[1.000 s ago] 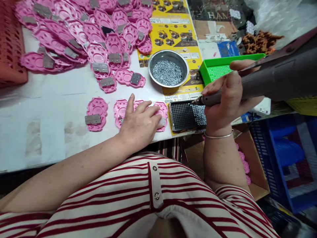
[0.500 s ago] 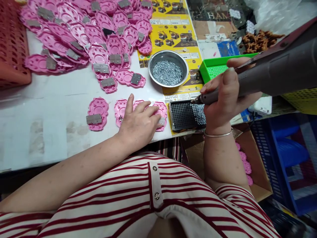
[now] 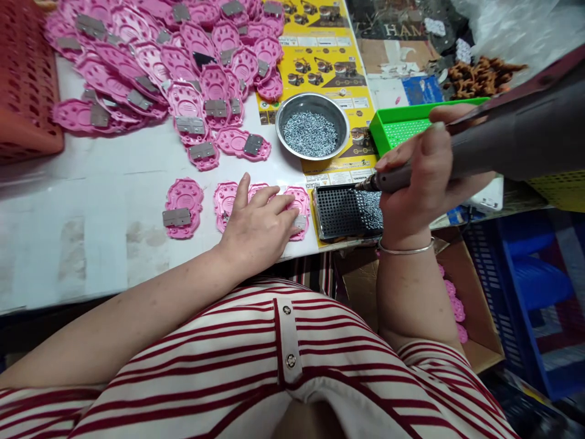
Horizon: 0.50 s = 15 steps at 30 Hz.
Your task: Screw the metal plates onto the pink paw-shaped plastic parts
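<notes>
My left hand [image 3: 258, 225] lies flat with its fingers spread over a row of pink plastic parts, covering much of them. One pink part [image 3: 299, 204] shows past its fingertips, and another pink part [image 3: 225, 198] shows by the thumb. Farther left lies a single pink part with a grey metal plate [image 3: 177, 217] on it. My right hand [image 3: 423, 171] is wrapped round a dark electric screwdriver [image 3: 503, 137]. The screwdriver's tip is over the black perforated screw tray [image 3: 338, 210], whose right side is filled with small screws [image 3: 371, 207].
A metal bowl of screws [image 3: 311, 131] stands behind the tray, beside a green basket [image 3: 381, 125]. Many pink parts [image 3: 196, 49] are heaped at the back left, near a red crate [image 3: 27, 85]. Below the table's right edge are a cardboard box [image 3: 482, 317] and blue crates [image 3: 516, 292].
The right hand and screwdriver have shifted slightly right over the tray. My left hand stays on the pink parts. The whole view has shifted a little.
</notes>
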Tool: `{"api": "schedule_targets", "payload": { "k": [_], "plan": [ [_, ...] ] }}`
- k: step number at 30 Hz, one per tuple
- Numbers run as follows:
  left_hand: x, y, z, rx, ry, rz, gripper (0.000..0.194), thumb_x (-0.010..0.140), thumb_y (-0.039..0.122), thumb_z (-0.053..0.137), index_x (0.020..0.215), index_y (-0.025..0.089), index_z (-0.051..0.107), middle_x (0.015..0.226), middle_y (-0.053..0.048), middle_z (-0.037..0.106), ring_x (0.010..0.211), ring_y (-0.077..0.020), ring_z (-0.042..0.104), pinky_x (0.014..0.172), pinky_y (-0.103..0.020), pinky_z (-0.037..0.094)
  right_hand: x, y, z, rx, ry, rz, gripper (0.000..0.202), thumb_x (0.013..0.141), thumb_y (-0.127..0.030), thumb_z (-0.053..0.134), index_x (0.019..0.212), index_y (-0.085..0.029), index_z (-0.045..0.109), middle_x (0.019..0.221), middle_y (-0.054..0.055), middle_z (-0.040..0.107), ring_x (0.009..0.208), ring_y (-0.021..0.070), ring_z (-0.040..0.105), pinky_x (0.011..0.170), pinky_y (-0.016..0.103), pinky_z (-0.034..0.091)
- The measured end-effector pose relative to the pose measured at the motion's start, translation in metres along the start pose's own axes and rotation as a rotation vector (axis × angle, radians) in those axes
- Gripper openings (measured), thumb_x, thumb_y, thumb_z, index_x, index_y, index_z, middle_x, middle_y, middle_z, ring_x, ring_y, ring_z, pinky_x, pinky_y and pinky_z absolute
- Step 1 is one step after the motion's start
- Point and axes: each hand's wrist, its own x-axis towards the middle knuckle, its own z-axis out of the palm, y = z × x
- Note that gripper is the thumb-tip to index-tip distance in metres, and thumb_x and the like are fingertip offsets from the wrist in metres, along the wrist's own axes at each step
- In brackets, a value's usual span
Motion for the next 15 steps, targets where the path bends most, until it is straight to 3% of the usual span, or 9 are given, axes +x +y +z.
{"api": "schedule_targets", "payload": {
  "k": [3, 8, 11, 15],
  "plan": [
    [-0.002, 0.0, -0.002, -0.024, -0.016, -0.011, 0.033, 0.098, 0.036, 0.061, 0.122, 0.016, 0.072, 0.132, -0.012, 0.07, 0.127, -0.0365, 0.058, 0.12, -0.076, 0.025, 0.002, -0.019, 0.007, 0.044, 0.043, 0.005, 0.016, 0.084, -0.042, 0.074, 0.093, -0.028, 0.071, 0.067, -0.007, 0.058, 0.044, 0.0022, 0.05, 0.041, 0.02, 0.036],
    [-0.006, 0.001, -0.007, -0.041, -0.036, -0.03, 0.055, 0.087, 0.051, 0.074, 0.128, 0.014, 0.068, 0.142, -0.015, 0.063, 0.135, -0.0402, 0.051, 0.122, -0.074, 0.023, -0.008, -0.051, 0.016, 0.113, -0.031, 0.12, 0.019, 0.089, -0.048, 0.063, 0.091, -0.029, 0.064, 0.054, -0.008, 0.047, 0.041, 0.0047, 0.043, 0.043, 0.021, 0.04],
    [-0.008, 0.002, -0.007, -0.022, -0.046, -0.049, 0.05, 0.086, 0.048, 0.075, 0.124, 0.016, 0.071, 0.143, -0.014, 0.062, 0.136, -0.0407, 0.05, 0.122, -0.075, 0.02, -0.022, -0.058, 0.019, 0.148, -0.109, 0.123, 0.026, 0.086, -0.055, 0.065, 0.096, -0.03, 0.065, 0.053, -0.008, 0.045, 0.038, 0.0068, 0.039, 0.038, 0.024, 0.039],
    [-0.008, 0.004, -0.005, -0.006, -0.038, -0.057, 0.037, 0.093, 0.041, 0.068, 0.121, 0.018, 0.072, 0.141, -0.012, 0.064, 0.136, -0.0393, 0.05, 0.122, -0.077, 0.018, -0.041, -0.058, 0.02, 0.031, -0.232, 0.136, 0.029, 0.087, -0.059, 0.06, 0.104, -0.036, 0.064, 0.059, -0.008, 0.048, 0.041, 0.0084, 0.042, 0.041, 0.026, 0.043]
  ]
}}
